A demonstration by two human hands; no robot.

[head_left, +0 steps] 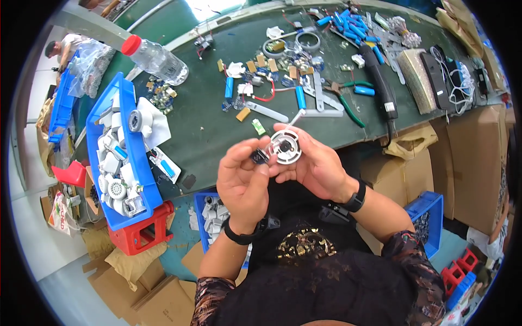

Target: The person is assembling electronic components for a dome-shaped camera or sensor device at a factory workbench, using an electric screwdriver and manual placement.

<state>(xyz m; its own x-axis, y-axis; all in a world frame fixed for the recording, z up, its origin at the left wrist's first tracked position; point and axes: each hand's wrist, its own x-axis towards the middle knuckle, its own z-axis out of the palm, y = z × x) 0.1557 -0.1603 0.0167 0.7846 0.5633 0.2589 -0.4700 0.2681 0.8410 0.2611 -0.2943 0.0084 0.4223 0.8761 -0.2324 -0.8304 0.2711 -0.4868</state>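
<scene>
Near the table's front edge, my left hand (243,185) pinches a small black part (260,156), seemingly a motor or connector block, between thumb and fingers. My right hand (321,168) grips a round white plastic housing (286,148) with a dark centre and a slotted rim. The two pieces are close together, and short wires seem to run between them. Just beyond the hands a small green circuit board (258,127) lies on the green table (201,117). A blue cylindrical battery (300,98) and grey metal strips (318,91) are a little farther off.
Green-handled pliers (350,108) and a black corded tool (379,79) lie right. Several blue batteries (350,26) are heaped at the back. Left are a red-capped bottle (163,62) and a blue bin (142,209) of white parts, over a red stool (142,239).
</scene>
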